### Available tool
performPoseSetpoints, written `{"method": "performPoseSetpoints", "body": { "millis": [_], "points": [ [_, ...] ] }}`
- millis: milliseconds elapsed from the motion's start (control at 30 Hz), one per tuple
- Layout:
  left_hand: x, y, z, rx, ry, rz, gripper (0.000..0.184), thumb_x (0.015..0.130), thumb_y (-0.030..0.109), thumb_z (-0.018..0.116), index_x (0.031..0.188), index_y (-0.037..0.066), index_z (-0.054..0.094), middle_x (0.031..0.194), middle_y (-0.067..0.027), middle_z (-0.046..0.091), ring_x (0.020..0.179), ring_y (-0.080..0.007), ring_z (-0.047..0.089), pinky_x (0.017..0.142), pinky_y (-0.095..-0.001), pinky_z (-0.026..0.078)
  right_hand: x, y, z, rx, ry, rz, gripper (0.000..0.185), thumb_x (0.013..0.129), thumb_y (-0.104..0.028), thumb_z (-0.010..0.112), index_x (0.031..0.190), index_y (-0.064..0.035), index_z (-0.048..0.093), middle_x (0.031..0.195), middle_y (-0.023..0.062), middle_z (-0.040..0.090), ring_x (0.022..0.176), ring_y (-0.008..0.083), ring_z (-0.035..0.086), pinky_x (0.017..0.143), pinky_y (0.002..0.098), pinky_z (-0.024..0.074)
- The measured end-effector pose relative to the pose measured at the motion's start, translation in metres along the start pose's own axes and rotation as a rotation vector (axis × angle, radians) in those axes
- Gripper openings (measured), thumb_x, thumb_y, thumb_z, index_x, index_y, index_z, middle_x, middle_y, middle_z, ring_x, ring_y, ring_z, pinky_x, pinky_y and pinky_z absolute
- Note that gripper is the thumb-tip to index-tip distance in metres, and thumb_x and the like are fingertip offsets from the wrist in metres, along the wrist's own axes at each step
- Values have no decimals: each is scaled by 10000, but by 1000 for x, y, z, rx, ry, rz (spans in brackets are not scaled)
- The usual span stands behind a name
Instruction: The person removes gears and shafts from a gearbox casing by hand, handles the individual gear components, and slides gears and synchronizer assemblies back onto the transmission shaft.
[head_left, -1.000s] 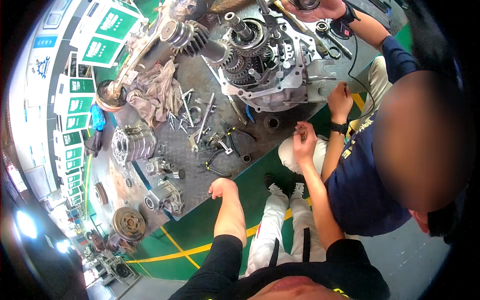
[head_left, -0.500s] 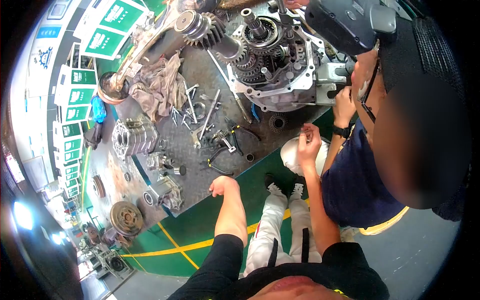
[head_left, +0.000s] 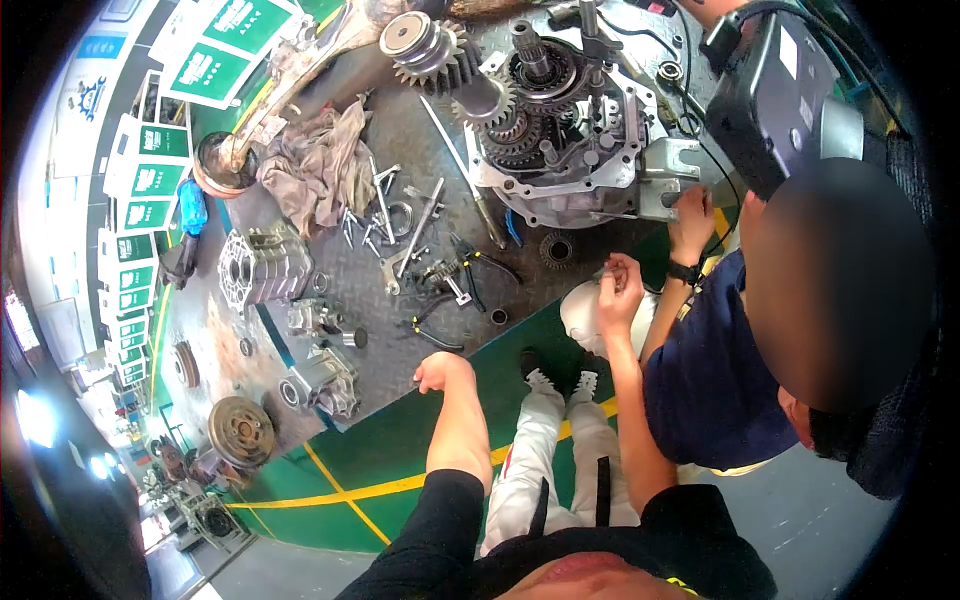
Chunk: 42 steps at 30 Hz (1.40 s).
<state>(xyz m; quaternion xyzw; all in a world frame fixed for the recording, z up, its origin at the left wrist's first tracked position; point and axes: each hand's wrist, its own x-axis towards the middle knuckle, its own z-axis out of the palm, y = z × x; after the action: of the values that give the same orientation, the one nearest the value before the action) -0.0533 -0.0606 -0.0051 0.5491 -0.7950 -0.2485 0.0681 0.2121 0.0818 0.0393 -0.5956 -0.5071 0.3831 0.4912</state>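
In the head view, the left hand [head_left: 440, 373] is loosely closed, with nothing visible in it, held by the near edge of the workbench [head_left: 400, 327]. It is nearest the pliers [head_left: 436, 341], whose handles point toward that edge, presumably for easy pickup. The right hand [head_left: 620, 290] has its fingers curled; I cannot tell whether they pinch something small. It is held clear of the bench, near the toothed ring [head_left: 547, 256] lying flat just on the near side of the gearbox housing [head_left: 560, 207].

That housing stands at the far right, gears facing up, probably to leave them reachable. A co-worker's hand [head_left: 692, 222] is just beside its bracket [head_left: 672, 158]; contact is unclear. Left of the housing, a crumpled rag [head_left: 320, 165] lies within reach, likely for wiping; the separate casting [head_left: 265, 272] sits farther left, perhaps to keep working space open.
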Motion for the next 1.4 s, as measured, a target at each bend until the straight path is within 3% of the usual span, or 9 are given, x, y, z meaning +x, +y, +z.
{"method": "performPoseSetpoints", "body": {
  "millis": [500, 567, 667, 800, 867, 1400],
  "points": [
    [5, 1, 4, -4, -42, -24, 505, 1040, 408, 283, 1259, -5, 474, 1146, -266, 666, 1061, -483, 634, 915, -591, 490, -2, 11, -2, 1, -41, 31, 236, 891, 1, 587, 1126, 18, 597, 927, 79, 641, 781, 126, 592, 708, 259, 481],
    [7, 0, 8, 14, 16, 7, 465, 1052, 415, 271, 1218, 20, 453, 1053, -313, 673, 983, -512, 658, 868, -620, 520, -1, 11, 0, 30, -13, 19, 240, 881, -17, 594, 1119, 11, 605, 913, 75, 641, 764, 124, 590, 693, 255, 477],
    [0, 4, -5, -34, -86, -32, 498, 1044, 409, 282, 1260, -5, 456, 1156, -273, 662, 1067, -484, 632, 905, -607, 493, -1, 12, 1, 16, -5, -8, 244, 865, -33, 595, 1105, 12, 612, 898, 73, 642, 740, 122, 584, 677, 256, 477],
    [5, 1, 0, -6, -83, -7, 487, 1047, 400, 278, 1251, -4, 457, 1157, -275, 661, 1063, -480, 635, 904, -604, 496, 0, 11, 2, 14, 13, -26, 253, 846, -27, 575, 1093, 16, 614, 877, 75, 644, 726, 121, 583, 664, 256, 478],
    [8, -1, 6, 32, -19, 40, 458, 1052, 401, 275, 1224, 5, 430, 1065, -307, 673, 1000, -507, 656, 880, -613, 521, 0, 9, 1, 22, 5, -5, 251, 847, -23, 573, 1091, 16, 614, 871, 73, 644, 717, 119, 582, 659, 254, 476],
    [8, -1, 5, 43, -31, 26, 471, 1054, 402, 263, 1228, -3, 429, 1069, -300, 671, 1016, -493, 655, 890, -598, 521, -2, 10, 3, 65, 8, 19, 236, 856, -9, 575, 1087, 24, 609, 871, 79, 636, 696, 122, 572, 653, 255, 477]
  ]
}}
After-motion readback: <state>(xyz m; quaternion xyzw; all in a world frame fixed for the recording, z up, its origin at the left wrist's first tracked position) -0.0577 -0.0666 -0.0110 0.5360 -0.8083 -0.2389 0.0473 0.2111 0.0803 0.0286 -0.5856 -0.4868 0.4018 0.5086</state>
